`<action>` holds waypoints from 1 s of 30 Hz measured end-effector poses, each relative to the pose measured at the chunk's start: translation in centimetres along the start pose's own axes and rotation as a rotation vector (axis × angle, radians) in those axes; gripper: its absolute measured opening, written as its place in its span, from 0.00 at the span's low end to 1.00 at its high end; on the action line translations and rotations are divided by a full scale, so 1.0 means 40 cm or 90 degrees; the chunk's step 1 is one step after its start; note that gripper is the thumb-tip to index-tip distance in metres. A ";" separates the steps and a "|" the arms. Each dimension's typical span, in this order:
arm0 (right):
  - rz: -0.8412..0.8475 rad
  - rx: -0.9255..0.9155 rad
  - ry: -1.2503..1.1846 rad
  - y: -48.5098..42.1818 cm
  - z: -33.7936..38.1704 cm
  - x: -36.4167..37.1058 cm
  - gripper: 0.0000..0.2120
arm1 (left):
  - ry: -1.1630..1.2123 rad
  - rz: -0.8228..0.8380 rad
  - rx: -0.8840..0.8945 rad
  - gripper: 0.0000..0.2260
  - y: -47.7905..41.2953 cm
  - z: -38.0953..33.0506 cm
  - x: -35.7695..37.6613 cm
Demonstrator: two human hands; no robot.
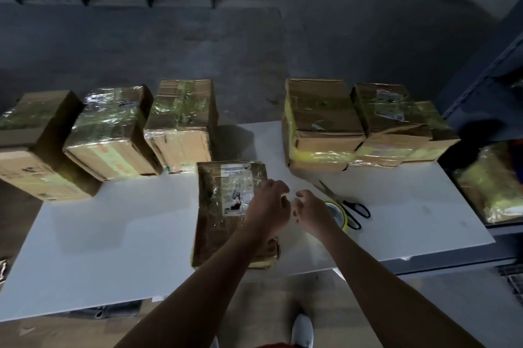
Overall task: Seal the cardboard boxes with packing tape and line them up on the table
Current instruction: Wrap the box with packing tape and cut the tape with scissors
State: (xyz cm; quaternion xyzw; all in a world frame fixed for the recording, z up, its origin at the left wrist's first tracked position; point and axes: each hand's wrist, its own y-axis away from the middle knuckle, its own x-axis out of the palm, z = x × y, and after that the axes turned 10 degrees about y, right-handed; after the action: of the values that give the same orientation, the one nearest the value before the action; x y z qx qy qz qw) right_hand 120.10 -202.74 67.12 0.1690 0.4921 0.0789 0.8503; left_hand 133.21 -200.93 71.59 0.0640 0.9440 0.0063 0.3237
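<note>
So the left hand [267,206] and right hand [311,210] are hovering close together, not quite touching, at the right edge of the flat box [218,214] that's lying mid-table [113,234]. Fingers are curling, but I can't tell if they're pinching anything. The tape roll [338,213] and scissors [353,209] are sitting just right of the right hand. The other taped boxes [113,132] are lining the far edge.
</note>
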 end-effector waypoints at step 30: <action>-0.125 -0.122 0.064 -0.060 -0.155 -0.130 0.13 | 0.171 -0.227 -0.153 0.11 -0.054 -0.043 0.005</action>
State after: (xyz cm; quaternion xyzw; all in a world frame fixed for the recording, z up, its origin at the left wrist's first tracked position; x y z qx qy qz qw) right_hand 112.05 -205.25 67.60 0.0341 0.5388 0.0502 0.8403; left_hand 131.76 -203.02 72.72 -0.1440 0.9673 0.0694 0.1968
